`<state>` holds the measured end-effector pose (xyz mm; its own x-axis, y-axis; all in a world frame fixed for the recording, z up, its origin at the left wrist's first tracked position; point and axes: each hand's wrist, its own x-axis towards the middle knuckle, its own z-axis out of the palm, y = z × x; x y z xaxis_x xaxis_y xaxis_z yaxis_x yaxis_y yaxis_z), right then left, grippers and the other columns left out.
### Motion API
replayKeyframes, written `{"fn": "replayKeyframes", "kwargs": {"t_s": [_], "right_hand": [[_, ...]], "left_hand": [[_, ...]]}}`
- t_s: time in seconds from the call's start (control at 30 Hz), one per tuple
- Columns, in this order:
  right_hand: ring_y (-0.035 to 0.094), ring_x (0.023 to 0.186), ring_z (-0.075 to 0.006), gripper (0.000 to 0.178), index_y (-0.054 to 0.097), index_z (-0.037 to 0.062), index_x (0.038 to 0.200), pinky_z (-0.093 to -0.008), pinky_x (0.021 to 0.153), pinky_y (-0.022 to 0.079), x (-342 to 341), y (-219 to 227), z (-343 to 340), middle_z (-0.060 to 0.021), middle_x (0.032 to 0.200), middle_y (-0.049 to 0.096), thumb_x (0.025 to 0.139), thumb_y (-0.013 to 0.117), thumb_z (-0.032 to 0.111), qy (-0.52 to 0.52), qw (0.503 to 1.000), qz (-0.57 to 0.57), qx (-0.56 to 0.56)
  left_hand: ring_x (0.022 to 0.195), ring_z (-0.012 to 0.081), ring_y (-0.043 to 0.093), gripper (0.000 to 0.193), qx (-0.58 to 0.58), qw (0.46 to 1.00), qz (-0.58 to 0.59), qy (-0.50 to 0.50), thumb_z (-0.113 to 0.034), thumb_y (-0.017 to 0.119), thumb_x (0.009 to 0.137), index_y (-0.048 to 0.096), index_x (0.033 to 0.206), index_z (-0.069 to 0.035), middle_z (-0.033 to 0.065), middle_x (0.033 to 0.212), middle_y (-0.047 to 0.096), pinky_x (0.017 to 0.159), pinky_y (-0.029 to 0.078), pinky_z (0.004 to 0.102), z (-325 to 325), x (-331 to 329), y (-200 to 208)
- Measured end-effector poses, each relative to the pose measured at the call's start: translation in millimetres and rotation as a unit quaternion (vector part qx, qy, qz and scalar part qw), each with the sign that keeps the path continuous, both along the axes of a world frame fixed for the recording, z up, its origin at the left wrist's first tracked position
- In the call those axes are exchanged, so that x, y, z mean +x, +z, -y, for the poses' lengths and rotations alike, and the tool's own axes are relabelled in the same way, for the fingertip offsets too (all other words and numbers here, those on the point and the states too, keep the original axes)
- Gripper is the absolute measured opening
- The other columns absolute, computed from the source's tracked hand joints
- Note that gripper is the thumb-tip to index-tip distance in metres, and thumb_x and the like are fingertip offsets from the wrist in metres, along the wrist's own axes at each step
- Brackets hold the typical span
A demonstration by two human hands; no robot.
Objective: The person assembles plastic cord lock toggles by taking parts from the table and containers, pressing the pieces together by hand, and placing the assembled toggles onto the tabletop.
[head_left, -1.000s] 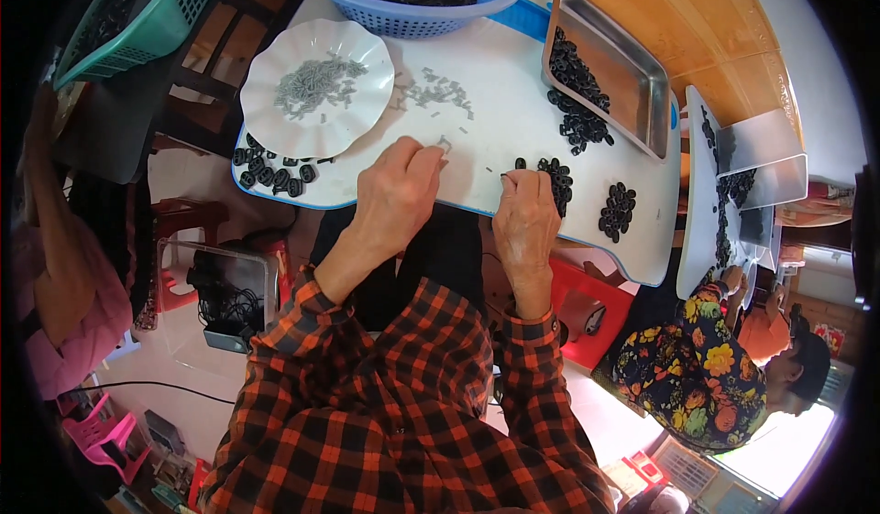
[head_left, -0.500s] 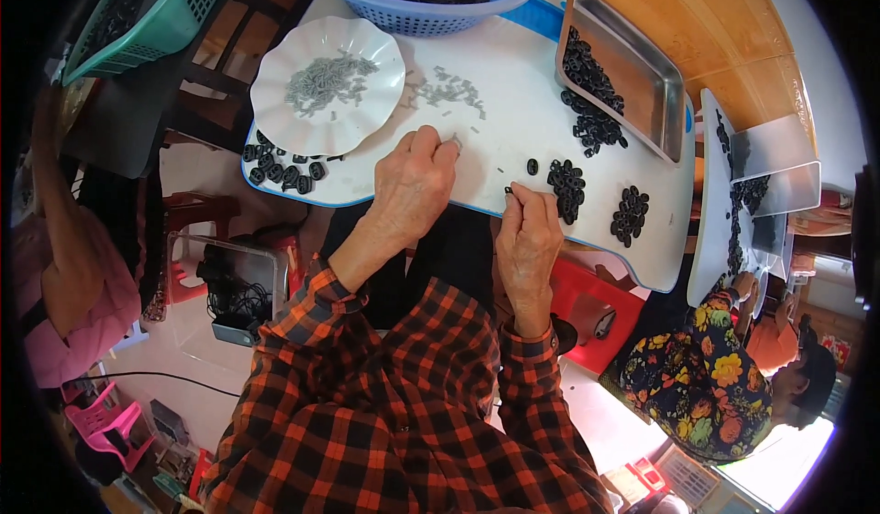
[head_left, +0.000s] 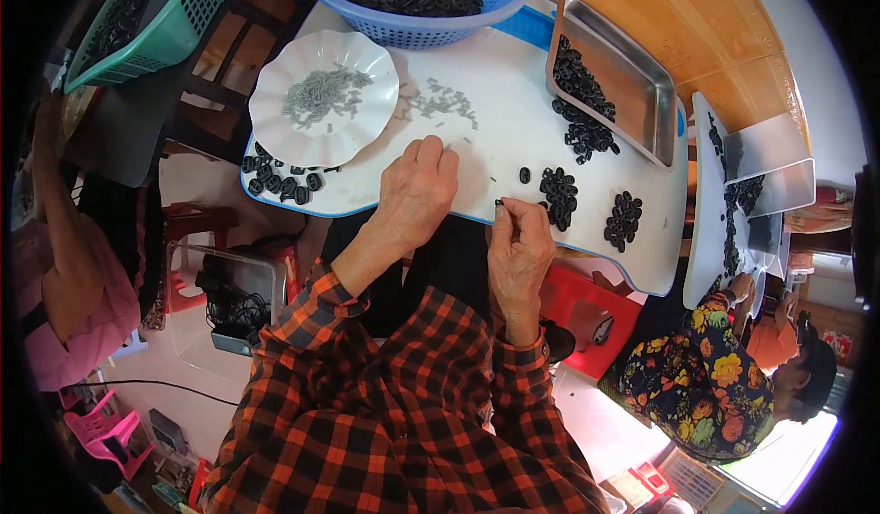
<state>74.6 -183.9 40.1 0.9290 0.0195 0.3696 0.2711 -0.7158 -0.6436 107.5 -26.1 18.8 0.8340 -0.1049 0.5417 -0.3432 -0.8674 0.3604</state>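
My left hand (head_left: 420, 189) is over the near part of the white table (head_left: 490, 74), its fingers curled together; what they hold, if anything, is hidden. To its right, at the table's near edge, my right hand (head_left: 521, 248) pinches a small black oval piece (head_left: 500, 203) between thumb and fingertips. A single black piece (head_left: 524, 175) lies just beyond that hand, beside a pile of similar black pieces (head_left: 558, 198). Beyond my left hand are scattered small pale grey pins (head_left: 443, 100). A white scalloped plate (head_left: 275, 134) at the left holds many more pins.
Black pieces (head_left: 282, 182) sit below the plate. A blue basket (head_left: 412, 30) of black pieces stands at the back, a metal tray (head_left: 632, 56) at the back right. Another black pile (head_left: 623, 221) lies right. A person in a flowered shirt (head_left: 701, 377) works at another table.
The whole view has shifted slightly. Both hands keep nearly the same places over the table, and the right still pinches the small black piece.
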Motion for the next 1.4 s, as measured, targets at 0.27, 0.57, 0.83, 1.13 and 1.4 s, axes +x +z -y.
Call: {"fn": "replayKeyframes", "kwargs": {"t_s": [0.27,0.57,0.83,1.13,1.4], "right_hand": [[0.054,0.078,-0.0106,0.005,0.059,-0.0007,0.089,-0.0229,0.067,0.046,-4,-4,-17,-0.0035,0.086,0.057,0.085,0.061,0.001,0.029,0.955,-0.027,0.293],[0.051,0.071,-0.0042,0.006,0.060,0.0009,0.093,-0.0176,0.064,0.042,-22,6,-29,-0.0004,0.083,0.059,0.089,0.059,0.005,0.008,0.874,-0.138,0.466],[0.047,0.065,-0.0020,0.007,0.057,0.0027,0.094,-0.0159,0.052,0.039,-26,-5,-28,0.0010,0.079,0.057,0.091,0.059,0.009,-0.011,0.887,-0.100,0.452],[0.053,0.071,-0.0074,0.015,0.061,-0.0032,0.099,-0.0199,0.067,0.044,-32,-2,-20,-0.0047,0.084,0.063,0.087,0.062,0.006,-0.004,0.811,-0.151,0.565],[0.052,0.070,-0.0060,0.020,0.062,-0.0036,0.104,-0.0181,0.065,0.043,-39,2,-24,-0.0023,0.083,0.061,0.085,0.062,0.002,-0.003,0.837,-0.168,0.521]], "left_hand": [[0.057,0.0131,0.056,0.007,-0.388,0.884,-0.209,-0.157,-0.004,0.060,0.085,0.059,0.090,0.000,0.0050,0.072,0.057,0.048,0.044,0.0246,5,-40,12],[0.063,0.0088,0.059,0.014,-0.663,0.625,-0.367,-0.187,-0.008,0.054,0.092,0.060,0.097,0.005,0.0044,0.076,0.061,0.055,0.052,0.0225,12,-53,4],[0.064,0.0091,0.061,0.017,-0.702,0.611,-0.294,-0.217,-0.005,0.059,0.089,0.061,0.101,0.007,0.0073,0.076,0.064,0.058,0.054,0.0226,20,-59,-5],[0.061,0.0080,0.058,0.017,-0.718,0.603,-0.294,-0.186,-0.008,0.056,0.092,0.060,0.100,0.006,0.0051,0.075,0.061,0.054,0.052,0.0212,18,-63,-2],[0.061,0.0084,0.056,0.017,-0.715,0.600,-0.301,-0.195,-0.011,0.052,0.094,0.059,0.097,0.005,0.0056,0.079,0.061,0.051,0.049,0.0212,12,-64,-5]]}}
